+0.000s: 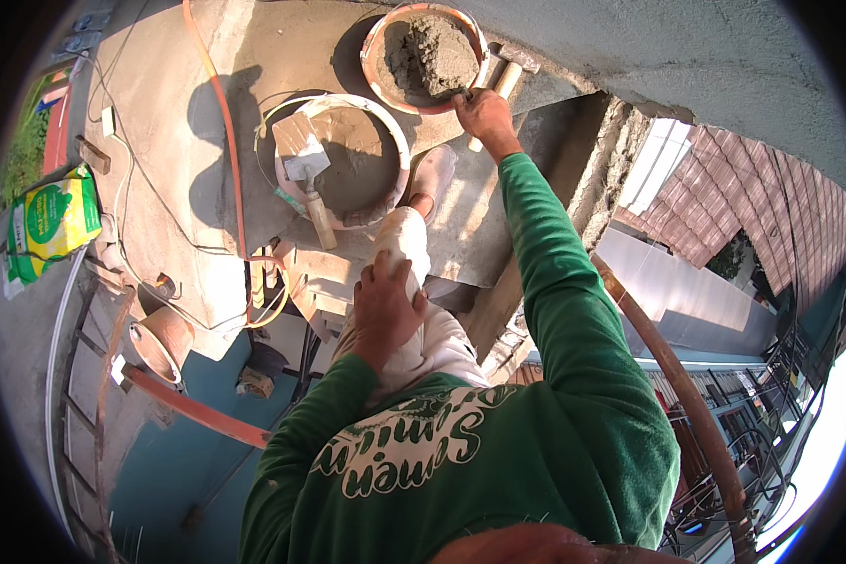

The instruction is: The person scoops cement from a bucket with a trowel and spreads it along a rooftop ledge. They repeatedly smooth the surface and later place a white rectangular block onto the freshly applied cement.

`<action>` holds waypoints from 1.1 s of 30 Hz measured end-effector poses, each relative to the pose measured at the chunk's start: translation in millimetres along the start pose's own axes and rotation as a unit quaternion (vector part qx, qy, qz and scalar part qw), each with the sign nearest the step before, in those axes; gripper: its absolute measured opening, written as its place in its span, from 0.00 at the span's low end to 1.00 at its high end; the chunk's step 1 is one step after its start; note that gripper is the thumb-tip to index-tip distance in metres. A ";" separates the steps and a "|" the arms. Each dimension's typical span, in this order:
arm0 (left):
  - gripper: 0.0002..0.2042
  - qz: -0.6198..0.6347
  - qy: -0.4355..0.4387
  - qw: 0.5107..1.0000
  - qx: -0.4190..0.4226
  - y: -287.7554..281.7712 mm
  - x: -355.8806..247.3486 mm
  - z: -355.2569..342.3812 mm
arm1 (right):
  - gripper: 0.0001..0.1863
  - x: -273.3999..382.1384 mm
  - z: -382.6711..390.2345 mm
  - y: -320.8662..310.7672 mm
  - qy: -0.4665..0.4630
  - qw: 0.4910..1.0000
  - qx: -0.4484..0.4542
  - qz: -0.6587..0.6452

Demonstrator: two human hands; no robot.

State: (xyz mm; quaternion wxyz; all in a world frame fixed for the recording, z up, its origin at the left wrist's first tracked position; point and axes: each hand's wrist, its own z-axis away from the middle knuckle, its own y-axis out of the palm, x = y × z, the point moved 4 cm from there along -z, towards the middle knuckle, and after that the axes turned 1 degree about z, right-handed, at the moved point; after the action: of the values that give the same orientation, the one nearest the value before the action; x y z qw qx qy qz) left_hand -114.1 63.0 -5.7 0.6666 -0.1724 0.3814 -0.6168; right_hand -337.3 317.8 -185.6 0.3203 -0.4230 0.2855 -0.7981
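Observation:
My right hand (487, 119) is closed at the near-right rim of a reddish bucket (370, 64). A thick lump of wet mortar (444, 56) stands up inside that bucket. Right beside the hand lies a hammer (509, 79) with a pale handle, partly covered by the hand. My left hand (385, 310) rests flat on my bent leg, fingers apart and holding nothing. Ahead of it is a wider white-rimmed bucket (402, 155) with smooth grey mortar (352, 160). A trowel (303, 155) with a wooden handle leans across this bucket's left rim, its flat blade smeared with mortar.
An orange hose (224, 113) and thin cables run along the left. A yellow-green bag (54, 226) and a tipped clay-coloured bucket (163, 340) lie farther left. At right, a rough concrete edge (611, 160) borders a drop towards tiled roofs (752, 202). A rusty pole (672, 376) slants there.

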 end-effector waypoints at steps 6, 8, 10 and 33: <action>0.30 -0.057 0.049 0.997 -0.007 10.9 3.8 5.6 | 0.28 -37.0 103.3 -15.3 0.090 0.991 -0.030 -0.094; 0.30 -0.087 0.077 0.993 -0.005 16.4 3.0 6.4 | 0.28 -55.0 153.7 -7.1 0.105 0.988 -0.033 -0.107; 0.30 -0.125 0.096 0.988 -0.010 18.2 -2.9 12.4 | 0.28 -84.1 204.9 19.3 0.133 0.984 -0.021 -0.117; 0.30 -0.418 0.265 0.869 -0.011 95.7 -63.1 55.9 | 0.20 -293.6 714.1 294.1 0.543 0.764 -0.288 -0.193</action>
State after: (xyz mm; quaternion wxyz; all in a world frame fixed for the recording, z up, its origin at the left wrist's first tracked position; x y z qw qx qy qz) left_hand -4.4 126.9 -17.7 0.2184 -0.1531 0.4428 -0.8560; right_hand 483.2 221.1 -201.8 -0.1860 -0.0370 0.5409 -0.8194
